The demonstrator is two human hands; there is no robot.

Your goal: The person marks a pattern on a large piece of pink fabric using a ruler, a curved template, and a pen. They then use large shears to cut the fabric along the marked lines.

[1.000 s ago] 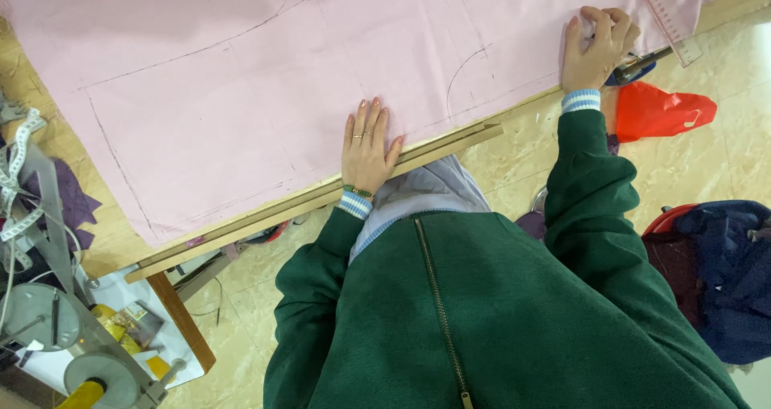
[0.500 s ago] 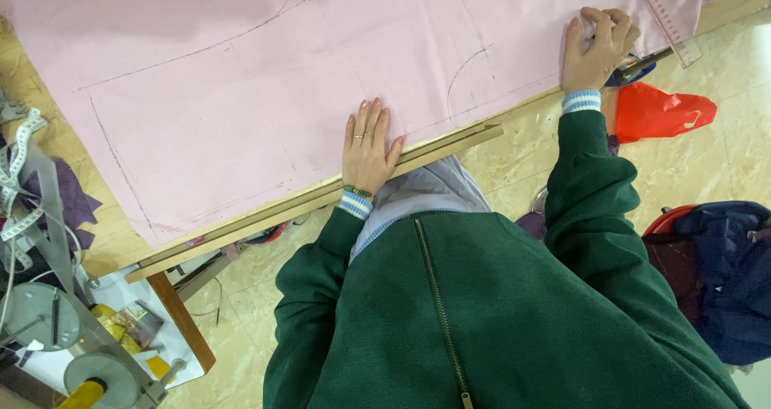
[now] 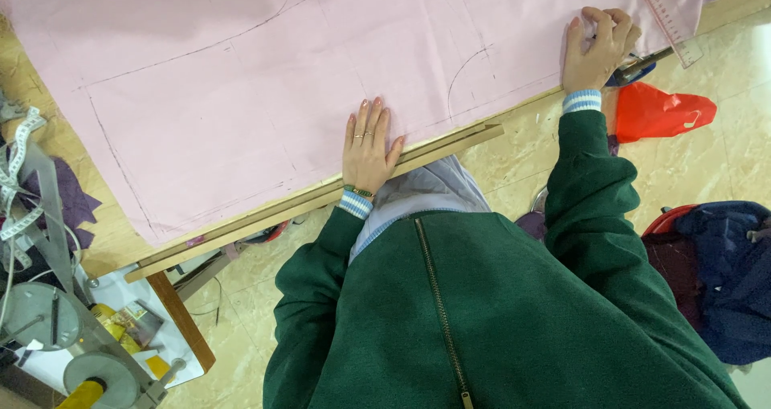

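Pressing flat, the left hand has its fingers straight and close together on the pale pink cotton cloth, near the cloth's lower edge. The right hand, at the cloth's right end, has curled fingers bunched on the fabric; whether they pinch anything I cannot tell. Dark pencil lines, straight and curved, already cross the cloth, which looks uncut as far as can be seen. A clear pink ruler lies on the cloth's right corner. Beneath the cloth runs the wooden surface.
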